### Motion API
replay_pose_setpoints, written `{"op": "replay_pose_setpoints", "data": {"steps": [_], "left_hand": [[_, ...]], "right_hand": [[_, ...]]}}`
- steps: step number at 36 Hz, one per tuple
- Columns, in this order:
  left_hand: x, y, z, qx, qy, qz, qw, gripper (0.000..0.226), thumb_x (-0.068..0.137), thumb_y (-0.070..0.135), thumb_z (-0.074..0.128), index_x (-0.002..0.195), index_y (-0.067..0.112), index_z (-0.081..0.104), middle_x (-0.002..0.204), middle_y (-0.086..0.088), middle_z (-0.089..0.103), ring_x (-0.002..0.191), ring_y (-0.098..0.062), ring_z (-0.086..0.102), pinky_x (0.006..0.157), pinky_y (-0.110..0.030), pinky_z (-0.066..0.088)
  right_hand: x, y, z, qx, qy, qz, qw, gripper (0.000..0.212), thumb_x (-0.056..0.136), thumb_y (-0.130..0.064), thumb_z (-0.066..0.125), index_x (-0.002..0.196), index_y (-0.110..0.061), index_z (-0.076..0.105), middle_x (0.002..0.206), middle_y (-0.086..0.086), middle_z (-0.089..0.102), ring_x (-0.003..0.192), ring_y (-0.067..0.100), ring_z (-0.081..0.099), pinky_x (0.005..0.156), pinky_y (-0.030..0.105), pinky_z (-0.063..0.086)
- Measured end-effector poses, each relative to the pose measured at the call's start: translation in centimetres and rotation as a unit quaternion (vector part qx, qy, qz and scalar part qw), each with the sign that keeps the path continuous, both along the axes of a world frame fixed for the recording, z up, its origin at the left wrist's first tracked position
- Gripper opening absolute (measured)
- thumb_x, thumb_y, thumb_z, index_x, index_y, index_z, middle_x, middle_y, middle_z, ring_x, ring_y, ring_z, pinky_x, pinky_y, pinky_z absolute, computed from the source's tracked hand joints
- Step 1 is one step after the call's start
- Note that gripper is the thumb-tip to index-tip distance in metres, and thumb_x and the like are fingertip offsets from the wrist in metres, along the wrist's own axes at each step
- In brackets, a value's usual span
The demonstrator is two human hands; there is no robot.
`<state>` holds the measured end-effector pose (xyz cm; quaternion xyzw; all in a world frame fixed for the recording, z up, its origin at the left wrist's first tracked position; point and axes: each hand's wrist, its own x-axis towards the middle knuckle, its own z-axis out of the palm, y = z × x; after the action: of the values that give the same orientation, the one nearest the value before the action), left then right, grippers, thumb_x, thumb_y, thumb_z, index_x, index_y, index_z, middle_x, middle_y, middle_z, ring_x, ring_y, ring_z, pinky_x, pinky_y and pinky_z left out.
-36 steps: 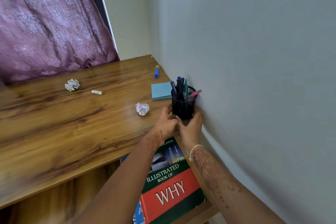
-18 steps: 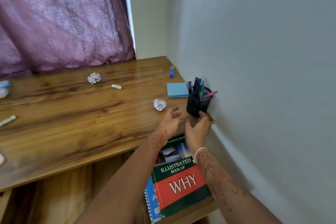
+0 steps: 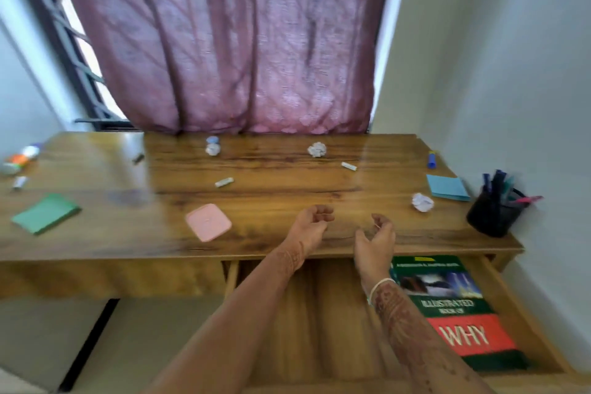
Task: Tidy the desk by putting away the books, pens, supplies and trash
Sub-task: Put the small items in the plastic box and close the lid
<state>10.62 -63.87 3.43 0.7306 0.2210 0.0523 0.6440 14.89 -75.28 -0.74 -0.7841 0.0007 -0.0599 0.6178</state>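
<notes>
Over desk point(image 3: 287, 189), left hand point(image 3: 311, 227), right hand point(image 3: 374, 241) empty

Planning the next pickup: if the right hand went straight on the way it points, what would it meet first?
The right hand would cross bare desk, then probably reach the crumpled paper ball near the curtain; the small white stick lies just right of that line and might come first.

Desk point(image 3: 287, 189): brown wood grain with dark streaks. Curtain point(image 3: 224, 41) behind the desk: mauve, faint floral pattern. On the desk: pink pad point(image 3: 208, 222), green pad point(image 3: 44, 213), blue pad point(image 3: 447, 187), white crumpled paper balls point(image 3: 422, 201), black pen cup point(image 3: 492, 216), blue marker point(image 3: 431, 159). Book point(image 3: 454, 307) below the desk front edge: green and red cover, white lettering.
</notes>
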Motion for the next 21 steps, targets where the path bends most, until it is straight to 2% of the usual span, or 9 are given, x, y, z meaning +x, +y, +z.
{"op": "replay_pose_setpoints", "data": {"steps": [2, 6, 9, 12, 15, 18, 21], "left_hand": [[-2.7, 2.9, -0.1, 0.009, -0.002, 0.024, 1.000, 0.035, 0.094, -0.004, 0.043, 0.122, 0.011, 0.058, 0.113, -0.002, 0.064, 0.103, -0.016, 0.060, 0.094, -0.030, 0.049], [-8.1, 8.7, -0.1, 0.018, -0.009, 0.078, 0.997, 0.031, 0.094, -0.002, 0.046, 0.116, 0.015, 0.059, 0.111, 0.001, 0.066, 0.099, -0.014, 0.061, 0.084, -0.026, 0.050], [-11.7, 12.9, -0.3, 0.004, -0.019, 0.113, 0.993, 0.028, 0.093, -0.002, 0.047, 0.105, 0.019, 0.060, 0.110, 0.000, 0.067, 0.107, -0.018, 0.062, 0.100, -0.036, 0.049], [-15.2, 16.9, -0.3, -0.016, -0.028, 0.168, 0.985, 0.030, 0.092, -0.006, 0.046, 0.108, 0.013, 0.061, 0.108, -0.003, 0.069, 0.104, -0.020, 0.064, 0.098, -0.039, 0.051], [-18.5, 20.7, -0.1, -0.021, -0.033, 0.223, 0.974, 0.029, 0.092, -0.007, 0.046, 0.113, 0.008, 0.059, 0.113, -0.009, 0.068, 0.105, -0.024, 0.064, 0.098, -0.041, 0.051], [-22.0, 23.9, 0.1, -0.030, -0.034, 0.270, 0.962, 0.028, 0.096, 0.000, 0.047, 0.119, 0.011, 0.058, 0.116, -0.005, 0.066, 0.110, -0.020, 0.061, 0.102, -0.039, 0.048], [-25.1, 27.8, -0.5, -0.020, -0.039, 0.313, 0.949, 0.028, 0.096, 0.003, 0.050, 0.119, 0.014, 0.060, 0.117, -0.002, 0.066, 0.110, -0.016, 0.060, 0.101, -0.037, 0.049]], "right_hand": [[-2.0, 2.9, 0.2, -0.003, -0.004, 0.020, 1.000, 0.045, 0.085, -0.007, 0.059, 0.128, -0.014, 0.048, 0.131, 0.006, 0.047, 0.116, 0.023, 0.049, 0.100, 0.036, 0.041], [-5.8, 8.7, 0.5, -0.002, 0.000, 0.083, 0.997, 0.038, 0.088, -0.011, 0.058, 0.124, -0.019, 0.049, 0.123, -0.002, 0.046, 0.114, 0.020, 0.049, 0.099, 0.038, 0.043], [-8.6, 13.0, 0.9, -0.006, 0.009, 0.131, 0.991, 0.033, 0.089, -0.012, 0.059, 0.118, -0.025, 0.050, 0.123, -0.002, 0.047, 0.114, 0.017, 0.049, 0.100, 0.038, 0.044], [-11.3, 17.6, 1.5, -0.019, 0.018, 0.180, 0.983, 0.033, 0.088, -0.012, 0.060, 0.119, -0.022, 0.053, 0.124, -0.001, 0.048, 0.116, 0.017, 0.049, 0.101, 0.041, 0.045], [-13.6, 22.2, 2.0, -0.018, 0.004, 0.240, 0.971, 0.028, 0.088, -0.008, 0.060, 0.113, -0.020, 0.054, 0.120, 0.001, 0.051, 0.113, 0.019, 0.052, 0.097, 0.034, 0.045], [-15.5, 27.0, 1.9, -0.010, 0.013, 0.311, 0.950, 0.028, 0.089, -0.009, 0.060, 0.115, -0.017, 0.055, 0.120, 0.001, 0.054, 0.110, 0.016, 0.054, 0.090, 0.025, 0.042], [-17.1, 32.0, 1.3, -0.026, 0.010, 0.368, 0.929, 0.027, 0.089, -0.011, 0.060, 0.114, -0.019, 0.054, 0.122, 0.004, 0.056, 0.106, 0.015, 0.054, 0.091, 0.026, 0.043]]}}
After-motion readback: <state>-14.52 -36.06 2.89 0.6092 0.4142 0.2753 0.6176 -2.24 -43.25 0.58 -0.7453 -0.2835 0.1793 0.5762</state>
